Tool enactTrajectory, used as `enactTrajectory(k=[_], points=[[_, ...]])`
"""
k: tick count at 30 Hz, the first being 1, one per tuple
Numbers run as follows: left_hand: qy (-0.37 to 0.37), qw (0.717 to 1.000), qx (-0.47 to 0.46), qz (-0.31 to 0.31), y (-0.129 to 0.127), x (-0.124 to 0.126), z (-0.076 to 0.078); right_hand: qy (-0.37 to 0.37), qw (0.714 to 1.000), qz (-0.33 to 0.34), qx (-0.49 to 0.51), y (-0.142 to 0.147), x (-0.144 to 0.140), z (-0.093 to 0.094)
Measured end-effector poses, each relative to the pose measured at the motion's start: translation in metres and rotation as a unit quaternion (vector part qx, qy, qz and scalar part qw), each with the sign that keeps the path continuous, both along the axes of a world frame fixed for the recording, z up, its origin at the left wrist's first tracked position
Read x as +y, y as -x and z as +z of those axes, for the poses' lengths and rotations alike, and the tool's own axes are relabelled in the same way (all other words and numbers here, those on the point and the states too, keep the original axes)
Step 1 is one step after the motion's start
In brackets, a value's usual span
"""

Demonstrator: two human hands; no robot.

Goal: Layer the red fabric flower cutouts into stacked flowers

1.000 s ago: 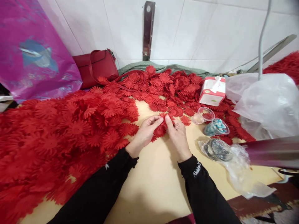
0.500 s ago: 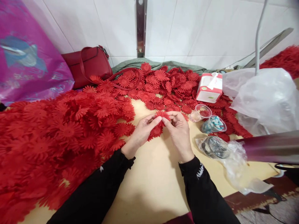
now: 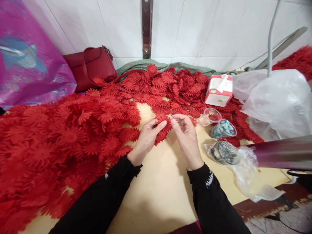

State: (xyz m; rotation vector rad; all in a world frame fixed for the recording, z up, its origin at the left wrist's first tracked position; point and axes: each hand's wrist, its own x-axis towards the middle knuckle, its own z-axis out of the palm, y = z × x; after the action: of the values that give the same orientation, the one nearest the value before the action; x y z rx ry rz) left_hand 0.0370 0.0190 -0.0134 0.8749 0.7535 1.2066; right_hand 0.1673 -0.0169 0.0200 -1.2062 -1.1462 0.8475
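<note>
A red fabric flower [image 3: 162, 117] with many narrow petals is pinched between the thumb and fingers of my left hand [image 3: 149, 134], above the pale yellow tabletop [image 3: 158, 182]. My right hand [image 3: 186, 136] is beside the flower's right edge, thumb and index fingertips pressed together. Whatever sits between those fingertips is too small to make out. Just under the held flower lie more red flowers [image 3: 161, 138]. A large heap of them [image 3: 73, 136] spreads out to the left of my left hand.
Along the wall lie more red flowers, a dark red handbag [image 3: 91, 68] and a tissue box [image 3: 218, 91]. To the right stand a clear cup [image 3: 212, 116], a cup with blue-white contents [image 3: 222, 129], a bagged jar [image 3: 224, 153] and a purple metallic cylinder [image 3: 282, 152].
My right fingertips have come slightly away from the flower, to the right. The flower has shifted a little left and tilted in my left hand.
</note>
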Motion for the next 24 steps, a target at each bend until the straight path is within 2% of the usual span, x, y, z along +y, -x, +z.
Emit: enactTrajectory(k=[4,7,11,14,18,20,24], points=[[-0.018,1.000,0.017,-0.013,0.001,0.001,0.000,0.031,0.998,0.048,-0.001,-0.002,0.004,-0.008],[-0.047,0.996,0.080,-0.006,0.001,0.001,0.002,0.021,1.000,0.009,0.014,-0.007,0.008,-0.017],[-0.115,0.977,0.166,0.068,0.005,-0.001,0.005,-0.001,0.997,-0.061,0.046,-0.015,0.013,-0.021],[-0.177,0.958,0.214,0.072,0.008,-0.003,0.006,0.001,0.996,-0.046,0.080,-0.018,0.015,-0.022],[-0.186,0.956,0.217,0.064,0.010,-0.001,0.001,0.006,0.996,-0.021,0.086,-0.021,0.016,-0.025],[-0.179,0.959,0.210,0.071,0.010,0.002,-0.002,-0.003,0.996,-0.060,0.064,-0.025,0.015,-0.024],[-0.152,0.966,0.190,0.089,0.008,0.006,-0.003,-0.081,0.971,-0.224,0.001,-0.015,0.008,-0.007]])
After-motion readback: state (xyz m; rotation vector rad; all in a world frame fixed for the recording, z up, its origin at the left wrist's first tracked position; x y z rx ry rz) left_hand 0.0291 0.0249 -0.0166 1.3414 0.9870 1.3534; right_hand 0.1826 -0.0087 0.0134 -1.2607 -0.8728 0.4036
